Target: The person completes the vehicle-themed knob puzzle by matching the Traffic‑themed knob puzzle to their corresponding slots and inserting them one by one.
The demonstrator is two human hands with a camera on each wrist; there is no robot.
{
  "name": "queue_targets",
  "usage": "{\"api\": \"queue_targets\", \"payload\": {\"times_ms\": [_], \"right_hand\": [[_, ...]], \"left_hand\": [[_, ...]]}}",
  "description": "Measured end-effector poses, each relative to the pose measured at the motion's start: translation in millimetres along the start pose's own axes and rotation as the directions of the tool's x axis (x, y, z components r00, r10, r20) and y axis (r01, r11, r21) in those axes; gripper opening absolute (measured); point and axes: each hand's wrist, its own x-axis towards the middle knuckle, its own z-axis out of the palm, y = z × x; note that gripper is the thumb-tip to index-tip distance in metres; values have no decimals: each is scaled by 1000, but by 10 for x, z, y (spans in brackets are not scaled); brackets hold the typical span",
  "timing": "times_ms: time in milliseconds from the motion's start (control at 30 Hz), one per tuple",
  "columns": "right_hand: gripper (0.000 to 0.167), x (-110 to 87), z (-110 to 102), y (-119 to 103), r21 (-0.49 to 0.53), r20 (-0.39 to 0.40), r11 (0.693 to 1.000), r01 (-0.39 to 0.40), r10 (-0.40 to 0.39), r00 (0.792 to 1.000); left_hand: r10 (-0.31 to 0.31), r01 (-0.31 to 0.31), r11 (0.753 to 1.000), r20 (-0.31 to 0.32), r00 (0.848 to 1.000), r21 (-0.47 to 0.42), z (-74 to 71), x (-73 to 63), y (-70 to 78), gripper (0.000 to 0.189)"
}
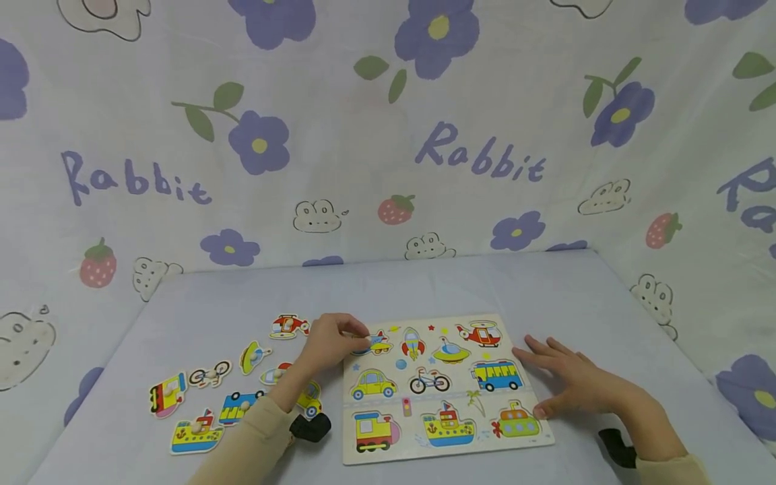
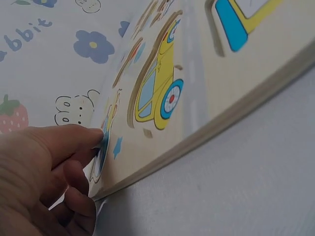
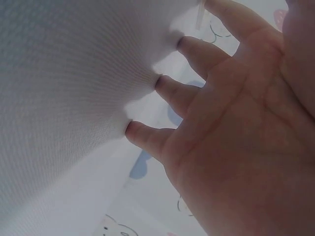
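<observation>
In the head view, the wooden puzzle board (image 1: 415, 397) lies flat with vehicle pictures. My left hand (image 1: 332, 345) is at its upper left corner, where finger and thumb pinch the airplane piece (image 1: 380, 345) over the airplane picture. The left wrist view has that hand (image 2: 44, 167) at the board's edge, the piece (image 2: 102, 155) partly covered by fingertips. At the board's right edge my right hand (image 1: 576, 384) is spread, thumb against the edge near the submarine picture. In the right wrist view, the fingers of this hand (image 3: 236, 132) touch the white cloth.
Loose pieces lie left of the board: a helicopter (image 1: 287, 326), a flying saucer (image 1: 251, 358), a bicycle (image 1: 209, 374), a train (image 1: 168, 395), a bus (image 1: 239, 408), a ship (image 1: 196, 434) and a car (image 1: 310, 399). My left forearm partly covers some. A patterned cloth (image 1: 339, 135) hangs behind the table.
</observation>
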Motion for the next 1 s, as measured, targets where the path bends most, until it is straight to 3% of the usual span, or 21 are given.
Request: {"api": "queue_targets", "payload": {"times_ms": [400,667,800,900,1000], "right_hand": [[104,-15,15,13,15,-6,1000,-5,5,1000],[106,1,17,15,0,-2,1000,-8,8,1000],[105,-5,12,12,5,-6,1000,-7,7,1000],[104,-13,7,3,11,-10,1000,3,-3,1000],[104,-20,-8,-9,9,-12,1000,9,-9,1000]], "left_hand": [[-66,66,995,10,998,-75,14,-18,17,9],[-54,56,993,24,998,-104,-21,-68,-4,15],[-51,50,998,-18,999,-45,-199,-191,37,21],[-33,33,999,-103,994,3,-444,-342,52,20],[-51,56,998,-199,979,21,-668,-530,10,17]]}}
